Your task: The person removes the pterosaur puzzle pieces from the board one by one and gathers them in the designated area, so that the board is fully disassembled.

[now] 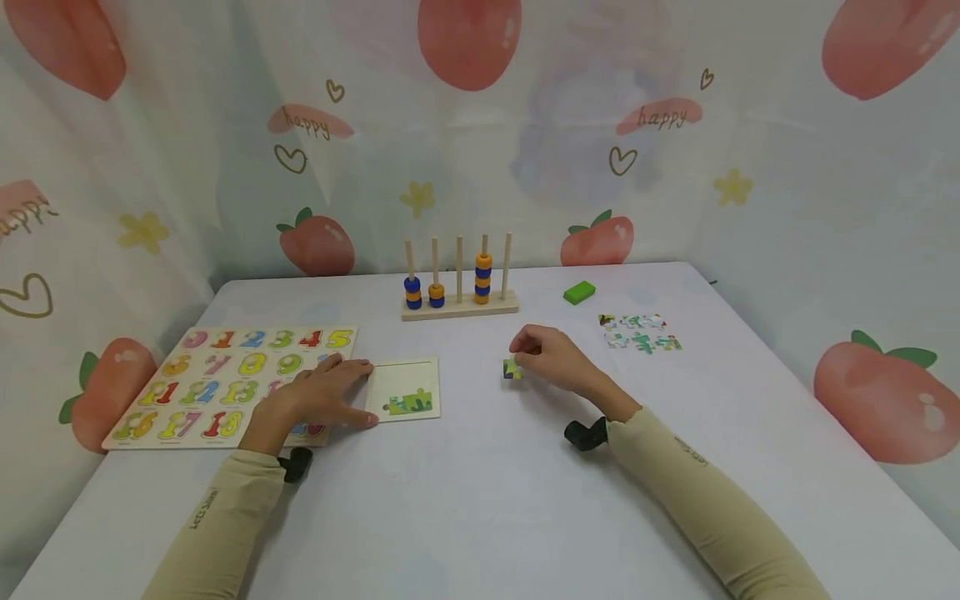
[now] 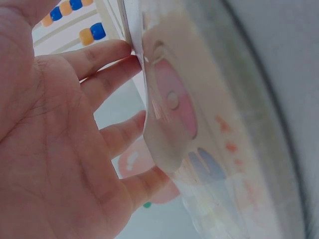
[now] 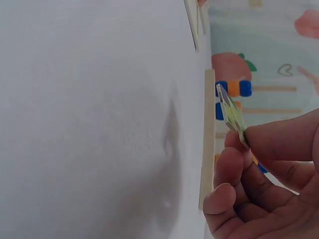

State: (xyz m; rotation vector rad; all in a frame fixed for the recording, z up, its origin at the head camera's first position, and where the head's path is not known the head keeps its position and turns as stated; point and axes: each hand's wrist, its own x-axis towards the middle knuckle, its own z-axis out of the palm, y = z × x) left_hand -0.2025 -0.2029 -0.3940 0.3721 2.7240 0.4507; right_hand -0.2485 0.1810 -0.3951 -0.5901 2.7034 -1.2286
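Note:
My right hand (image 1: pixel 556 358) pinches a small green and yellow jigsaw piece (image 1: pixel 512 369) between thumb and fingers. In the right wrist view that piece (image 3: pixel 230 110) is tilted and seen nearly edge-on, above the white table. Spread fingers of my left hand (image 1: pixel 313 395) lie over the right side of the number board (image 1: pixel 168 373), with thumb and fingertips at the left edge of the square puzzle tray (image 1: pixel 390 373). Joined green pieces (image 1: pixel 411 402) fill the tray's lower right part. The left palm (image 2: pixel 55 144) shows close up in the left wrist view.
Several loose jigsaw pieces (image 1: pixel 643 342) lie grouped at the right. Behind them is a green block (image 1: pixel 580 292). A wooden peg stand (image 1: pixel 459 307) with blue and orange beads stands at the back centre. A printed curtain (image 1: pixel 480 167) hangs behind the table.

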